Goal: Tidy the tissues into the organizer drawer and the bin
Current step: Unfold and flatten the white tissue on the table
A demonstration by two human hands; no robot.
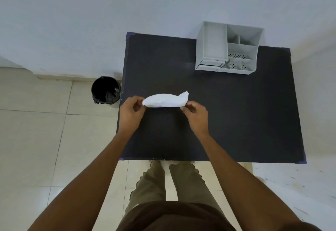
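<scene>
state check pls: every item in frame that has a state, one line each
tissue: folded, held over the table by both ends
left hand: pinching the tissue's left end
right hand: pinching the tissue's right end
organizer: upright at the table's far right, compartments look empty
organizer drawer: looks slightly pulled out, contents not visible
bin: open, on the floor left of the table, dark liner with something crumpled inside
table: bare apart from the organizer

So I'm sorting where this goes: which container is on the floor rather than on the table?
The black bin, left of the dark table; the grey organizer sits on the table's far right.
</scene>
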